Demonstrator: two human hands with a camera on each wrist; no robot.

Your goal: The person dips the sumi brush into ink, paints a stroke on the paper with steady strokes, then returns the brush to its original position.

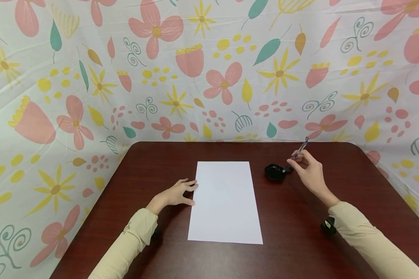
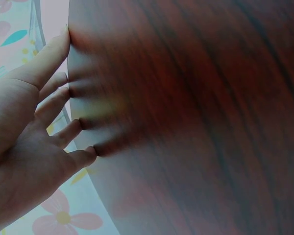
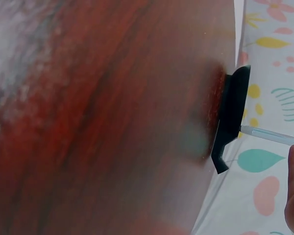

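Note:
A white sheet of paper lies on the dark red-brown table. My left hand rests with spread fingers at its left edge; the fingertips touch the table and the paper's side. In the left wrist view this hand holds nothing. Right of the paper stands a small black dish with a short handle. My right hand pinches a slim writing brush with a hanging loop on its top end. The brush slants, its lower end at the dish's right side. The right wrist view shows the brush meeting the dish; the bristles are hidden.
Behind and to the left of the table hangs a flower-printed cloth. A black wrist device sits under the right sleeve. The table's back edge runs close behind the dish and paper.

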